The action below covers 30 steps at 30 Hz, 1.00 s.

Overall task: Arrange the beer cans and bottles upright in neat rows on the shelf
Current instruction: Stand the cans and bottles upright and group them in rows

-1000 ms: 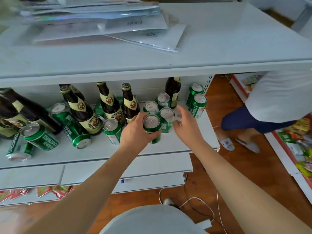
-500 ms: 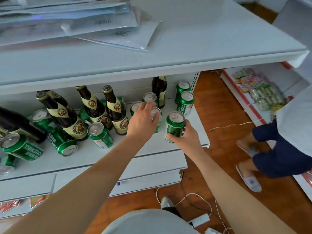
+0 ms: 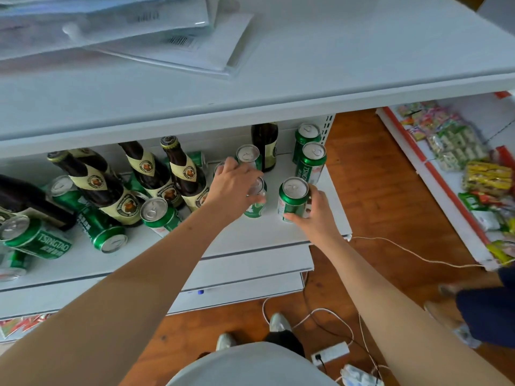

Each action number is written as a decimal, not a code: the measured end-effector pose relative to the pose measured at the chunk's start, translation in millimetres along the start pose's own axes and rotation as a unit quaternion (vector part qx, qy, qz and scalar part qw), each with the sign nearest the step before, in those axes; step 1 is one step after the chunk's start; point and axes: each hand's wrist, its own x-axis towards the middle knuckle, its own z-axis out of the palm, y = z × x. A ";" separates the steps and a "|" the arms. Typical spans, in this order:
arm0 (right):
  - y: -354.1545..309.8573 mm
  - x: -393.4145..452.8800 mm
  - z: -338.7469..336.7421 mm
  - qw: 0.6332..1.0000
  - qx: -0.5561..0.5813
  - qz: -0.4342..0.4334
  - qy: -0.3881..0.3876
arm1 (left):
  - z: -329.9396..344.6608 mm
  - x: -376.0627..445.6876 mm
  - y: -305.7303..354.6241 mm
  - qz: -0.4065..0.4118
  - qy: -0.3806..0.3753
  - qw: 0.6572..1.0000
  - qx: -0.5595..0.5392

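Note:
On the white shelf, my right hand grips an upright green beer can standing near the front right. My left hand covers the top of a second upright green can just left of it. Two more green cans stand in a row behind on the right. Another upright can and a dark bottle stand at the back. Brown bottles lean in the middle. Several green cans lie on their sides at the left.
An upper shelf board overhangs the cans and carries plastic-wrapped packages. A second shelf with snack packets stands at the right. Cables and a power strip lie on the wooden floor. Another person's leg is at the lower right.
My right hand has set its green can down upright on the shelf in front of the right-hand row. My left hand stays on the neighbouring can. The other person moved further right.

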 end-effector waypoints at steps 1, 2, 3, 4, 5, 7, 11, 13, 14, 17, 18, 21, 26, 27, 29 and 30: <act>-0.7 0.0 -0.5 1.000 -0.018 -0.006 0.005 | -0.6 -1.8 -2.9 0.009 -0.004 1.000 0.000; -3.4 -1.2 -0.2 0.999 -0.037 -0.016 0.020 | -0.4 -4.1 -5.8 0.017 -0.004 1.000 0.001; -7.4 -2.9 1.3 0.998 -0.051 -0.021 0.042 | 0.1 -6.5 -7.8 0.022 -0.001 1.000 0.000; -12.9 -4.5 3.3 0.996 -0.056 -0.018 0.065 | 0.3 -8.6 -8.2 0.023 0.000 1.000 -0.001; -19.5 -5.0 5.6 0.995 -0.054 -0.007 0.085 | 0.3 -10.0 -7.5 0.022 0.000 1.000 0.000; -30.2 -1.9 9.6 0.994 -0.056 0.012 0.098 | -0.2 -12.1 -4.0 0.014 0.003 1.000 -0.004; -35.0 5.2 2.8 0.993 -0.057 0.032 0.100 | -4.3 -15.1 1.1 0.010 -0.013 1.000 0.004; -31.7 2.6 -6.4 0.991 -0.053 0.020 0.121 | -6.3 -15.2 2.4 0.016 -0.030 0.999 0.023; -30.2 1.8 -12.1 0.990 -0.059 0.013 0.131 | -7.5 -14.7 3.3 0.015 -0.034 0.999 0.028; -25.2 7.0 -27.6 0.988 -0.060 0.017 0.143 | -8.0 -14.1 5.0 0.007 -0.038 0.999 0.024; -23.9 10.8 -31.7 0.988 -0.060 0.020 0.142 | -7.2 -14.6 5.4 0.006 -0.035 0.999 0.023; -16.1 21.4 -38.0 0.990 -0.065 0.029 0.124 | -4.6 -16.8 5.6 0.002 -0.031 0.999 0.012; -23.7 25.7 -43.0 0.988 -0.116 0.041 0.098 | 0.5 -23.8 2.5 0.003 0.004 1.000 -0.018; -28.6 23.4 -42.2 0.982 -0.153 0.031 0.104 | 2.8 -26.0 2.1 0.002 0.013 1.000 -0.024; -44.5 16.2 -42.1 0.965 -0.205 -0.021 0.164 | 6.4 -31.0 2.0 -0.003 0.030 0.999 -0.032; -54.9 13.1 -42.1 0.954 -0.211 -0.066 0.204 | 7.9 -33.7 2.0 -0.006 0.039 0.998 -0.040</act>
